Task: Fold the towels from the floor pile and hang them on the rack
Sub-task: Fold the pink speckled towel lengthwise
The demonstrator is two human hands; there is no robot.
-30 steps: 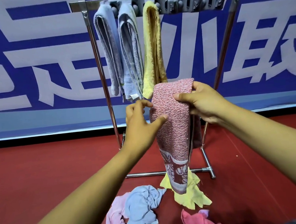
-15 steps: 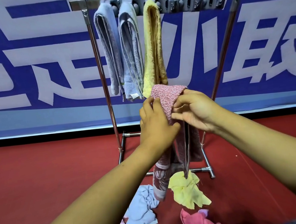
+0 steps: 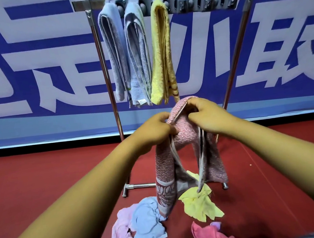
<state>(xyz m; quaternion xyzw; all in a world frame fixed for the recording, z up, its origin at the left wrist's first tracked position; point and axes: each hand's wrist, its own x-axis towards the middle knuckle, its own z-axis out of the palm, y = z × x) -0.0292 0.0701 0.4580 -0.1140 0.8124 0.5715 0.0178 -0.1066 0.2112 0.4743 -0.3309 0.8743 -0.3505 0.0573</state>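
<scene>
I saw three folded towels, two pale blue and one yellow, filling the left of the metal rack point(image 3: 106, 70); grey clips to their right hung free. Crumpled cloths point(image 3: 143, 221) littered the near red floor point(image 3: 42, 179). My left hand point(image 3: 153, 130) and right hand point(image 3: 208, 115) each gripped the speckled pink terry towel point(image 3: 183, 135), below the rack's bar.
</scene>
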